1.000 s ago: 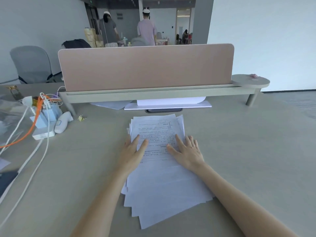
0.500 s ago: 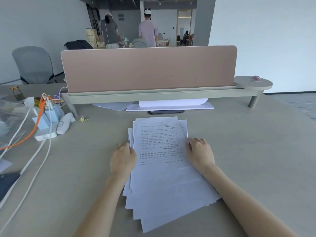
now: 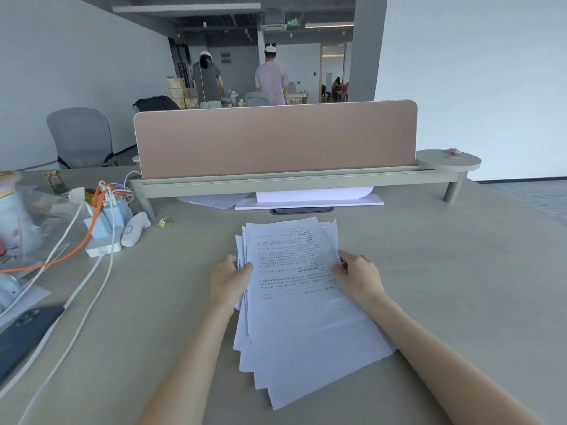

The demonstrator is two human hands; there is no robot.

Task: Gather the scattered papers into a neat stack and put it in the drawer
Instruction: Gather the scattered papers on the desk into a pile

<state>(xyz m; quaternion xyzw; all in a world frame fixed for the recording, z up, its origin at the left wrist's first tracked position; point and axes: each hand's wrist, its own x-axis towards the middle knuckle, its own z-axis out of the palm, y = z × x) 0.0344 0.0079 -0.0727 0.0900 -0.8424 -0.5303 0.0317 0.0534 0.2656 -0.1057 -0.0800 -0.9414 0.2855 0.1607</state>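
Forearms come up from six o'clock, ours, both laid low over the counter (image 3: 460,286) and angled inward toward the papers (image 3: 294,302). The sheets lie dead ahead of us in a loose pile, squarer at the twelve o'clock end and fanned out at the near end, where corners splay toward five and six o'clock.

We judge them light, limp and slick against one another: lifted by one edge they would sag and slide apart. The long side edges, about halfway up, look the best place to take hold, pressing inward so the sheets square up before any lift.

That is where the hands sit. Our left hand (image 3: 230,279) is at the nine o'clock edge, its grip closed on the pile, thumb on top and fingers curled under or against the edge. Our right hand (image 3: 357,276) is at the three o'clock edge, knuckles up, grip closed on that side with the thumb tip on the top sheet.

Beyond, at twelve o'clock, stands a pink divider (image 3: 276,139). No drawer shows in view.
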